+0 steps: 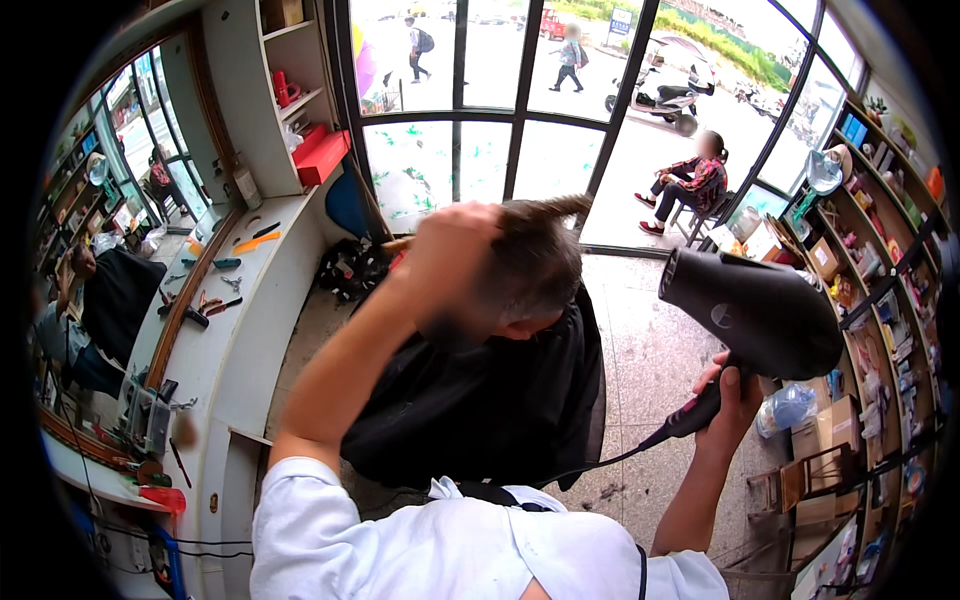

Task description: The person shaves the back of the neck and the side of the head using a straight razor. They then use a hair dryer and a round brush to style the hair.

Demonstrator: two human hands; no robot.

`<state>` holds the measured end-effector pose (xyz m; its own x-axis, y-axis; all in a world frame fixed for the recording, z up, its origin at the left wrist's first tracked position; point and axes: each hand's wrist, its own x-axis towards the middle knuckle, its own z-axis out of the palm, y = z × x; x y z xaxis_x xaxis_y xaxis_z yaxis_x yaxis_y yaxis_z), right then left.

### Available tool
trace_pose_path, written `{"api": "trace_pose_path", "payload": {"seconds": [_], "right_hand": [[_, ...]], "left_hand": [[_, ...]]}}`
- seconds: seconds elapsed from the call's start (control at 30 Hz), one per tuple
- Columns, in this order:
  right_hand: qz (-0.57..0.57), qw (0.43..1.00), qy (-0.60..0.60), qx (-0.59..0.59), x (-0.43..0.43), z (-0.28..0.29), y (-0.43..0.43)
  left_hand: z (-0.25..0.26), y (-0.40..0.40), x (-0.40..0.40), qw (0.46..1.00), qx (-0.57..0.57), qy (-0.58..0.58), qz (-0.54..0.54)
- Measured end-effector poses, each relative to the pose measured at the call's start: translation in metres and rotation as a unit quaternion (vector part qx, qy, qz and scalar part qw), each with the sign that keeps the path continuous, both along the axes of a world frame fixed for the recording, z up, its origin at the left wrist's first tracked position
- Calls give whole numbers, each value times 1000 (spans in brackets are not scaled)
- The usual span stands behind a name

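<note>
My left hand (pixel 457 240) is closed around what looks like a round hairbrush (pixel 571 205). Its bristled end lies at the top of a seated person's short grey hair (pixel 544 259), and a pale handle end sticks out left of my fist. A black cape (pixel 480 409) covers that person, whose head tilts forward. In my right hand (pixel 731 405) is a black hair dryer (pixel 757 311), gripped by its handle. The dryer's nozzle points left towards the hair, apart from it. Its cord runs left across the cape's lower edge.
On the left, a white counter (pixel 247 337) below a mirror (pixel 112 247) holds an orange comb (pixel 256 242), clips and clippers. A black bag (pixel 349 268) sits beside it. Crowded shelves (pixel 885 300) and a wooden stool (pixel 806 476) stand right. Another person (pixel 697 184) sits by the doorway.
</note>
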<state>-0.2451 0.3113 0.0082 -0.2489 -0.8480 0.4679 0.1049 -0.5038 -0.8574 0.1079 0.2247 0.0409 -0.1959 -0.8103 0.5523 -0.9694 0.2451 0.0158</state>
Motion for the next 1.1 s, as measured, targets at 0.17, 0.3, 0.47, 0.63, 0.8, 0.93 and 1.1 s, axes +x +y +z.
{"api": "trace_pose_path", "payload": {"seconds": [0.17, 0.3, 0.47, 0.63, 0.8, 0.93, 1.1], "right_hand": [[-87, 995, 32, 24, -3, -9, 9], [-62, 997, 0, 43, 13, -15, 16], [-64, 997, 30, 45, 23, -17, 26], [-75, 996, 33, 40, 30, -22, 38], [-83, 995, 22, 45, 41, -24, 42], [-66, 996, 15, 62, 45, -26, 48], [-81, 995, -7, 51, 51, -31, 56]], "left_hand": [[-34, 0, 76, 973, -33, 179, 143], [-79, 39, -4, 976, -135, 123, -114], [-89, 28, 21, 974, -173, 131, -71], [-85, -1, 73, 954, -124, 271, 23], [-108, 41, 24, 955, -186, 170, -158], [-111, 16, 48, 964, -202, 133, -111], [-111, -1, 79, 928, -165, 332, -34]]}}
